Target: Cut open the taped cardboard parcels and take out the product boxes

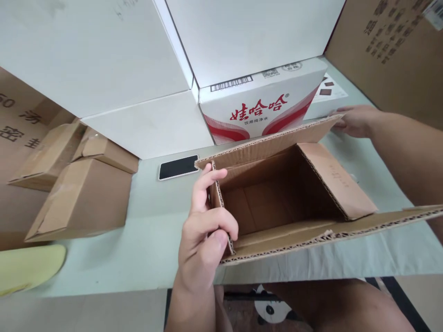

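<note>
An open cardboard box (263, 198) is tilted toward me over the table, its inside bare and its flaps spread. My left hand (207, 226) is closed around the short left flap, thumb and fingers pinching its edge. On the far right, my right hand (356, 121) reaches past the corner of the box's far flap. Its fingertips are partly hidden there, close to a white box with small brown pictures (327, 94); whether they grip anything is unclear. Behind the open box stands a white and red water carton (259, 110) with red Chinese lettering.
A phone (178, 167) lies on the pale green table cover (152, 203). Small closed cardboard boxes (86, 198) stand at left, near a yellow-green object (32, 267). Large white boxes (104, 46) line the back, and a big brown carton (391, 60) stands at right.
</note>
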A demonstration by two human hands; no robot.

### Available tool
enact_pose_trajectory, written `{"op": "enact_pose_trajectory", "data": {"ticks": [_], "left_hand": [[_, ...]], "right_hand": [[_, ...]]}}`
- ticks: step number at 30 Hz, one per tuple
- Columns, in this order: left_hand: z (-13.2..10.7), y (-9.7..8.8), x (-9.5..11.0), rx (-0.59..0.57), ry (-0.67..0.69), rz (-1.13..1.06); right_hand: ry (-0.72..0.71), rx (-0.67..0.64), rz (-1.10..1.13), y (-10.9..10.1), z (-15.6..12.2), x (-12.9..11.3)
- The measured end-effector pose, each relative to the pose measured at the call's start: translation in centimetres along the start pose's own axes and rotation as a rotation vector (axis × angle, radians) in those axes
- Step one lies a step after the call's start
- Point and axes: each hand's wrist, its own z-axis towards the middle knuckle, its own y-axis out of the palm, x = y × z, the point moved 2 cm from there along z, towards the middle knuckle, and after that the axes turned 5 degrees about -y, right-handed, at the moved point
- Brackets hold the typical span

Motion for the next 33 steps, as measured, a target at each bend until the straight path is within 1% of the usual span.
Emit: {"op": "enact_pose_trajectory", "data": {"ticks": [2,3,5,7,9,10,11,12,14,15,17,19,21,24,26,30,33], "left_hand": [[-0.2,0.2,-0.1,0.014,0.015,0.005],[-0.2,0.3,-0.1,0.016,0.019,0.01],[-0.3,0.2,-0.1,0.041,0.018,0.02],[-0.4,0.0,-0.2,0.078,0.019,0.017],[-0.6,-0.3,-0.5,0.126,0.041,-0.008],[-0.7,-0.5,-0.8,0.144,0.055,-0.027],[-0.8,-0.7,-1.1,0.16,0.065,-0.05],[-0.9,-0.9,-1.4,0.176,0.067,-0.075],[-1.1,-1.4,-2.0,0.204,0.044,-0.123],[-1.2,-1.6,-2.2,0.22,0.03,-0.144],[-1.3,-2.1,-2.4,0.248,-0.008,-0.17],[-1.4,-2.6,-2.3,0.269,-0.05,-0.182],[-1.5,-3.0,-2.2,0.285,-0.084,-0.179],[-1.5,-3.5,-2.1,0.29,-0.119,-0.177],[-1.5,-3.6,-2.1,0.276,-0.143,-0.199],[-1.5,-3.4,-2.2,0.219,-0.135,-0.278],[-1.5,-3.2,-2.7,0.229,-0.146,-0.327]], "right_hand": [[0.05,-0.023,-0.024,0.4,-3.3,-0.4],[0.046,-0.039,-0.035,0.4,-5.4,-0.7],[-0.01,-0.1,-0.038,0.1,-10.4,-1.3],[-0.099,-0.206,0.038,-0.8,-16.0,-1.9],[-0.257,-0.36,0.209,-1.8,-21.5,-2.5],[-0.321,-0.416,0.238,-2.3,-24.0,-2.7],[-0.415,-0.456,0.252,-2.8,-26.2,-3.0],[-0.523,-0.48,0.23,-3.1,-28.0,-3.3],[-0.78,-0.527,0.078,-3.4,-30.9,-4.0],[-0.909,-0.555,-0.042,-3.3,-31.8,-4.4],[-1.096,-0.61,-0.318,-3.0,-33.0,-5.2],[-1.209,-0.638,-0.527,-2.7,-33.3,-6.0],[-1.256,-0.607,-0.605,-2.7,-33.3,-6.8],[-1.243,-0.482,-0.531,-2.9,-33.4,-7.3],[-1.227,-0.442,-0.454,-2.8,-34.0,-7.1],[-1.226,-0.524,-0.426,-1.9,-35.7,-6.3],[-1.23,-0.51,-0.361,-1.5,-36.6,-6.2]]}}
